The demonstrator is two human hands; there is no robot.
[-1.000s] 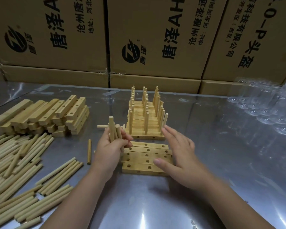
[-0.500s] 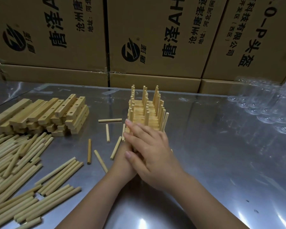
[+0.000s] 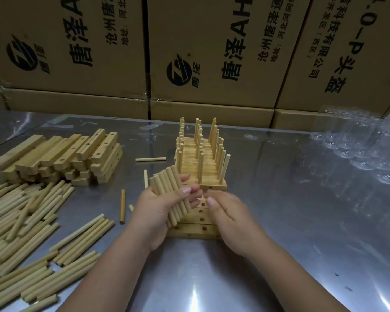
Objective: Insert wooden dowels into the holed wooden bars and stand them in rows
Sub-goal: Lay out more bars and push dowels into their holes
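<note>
Our left hand [image 3: 155,215] clasps a fan of dowels [image 3: 170,194] over the empty bars [image 3: 196,229] lying just before the finished rows [image 3: 200,158]; next we must draw one and seat it upright in a hole. Our right hand [image 3: 231,218] curls beside the fan, fingertips hidden, so we cannot tell whether it pinches one.

Dim warm light, glare streaks on metal table [image 3: 279,221], wide-angle edge bending
</note>
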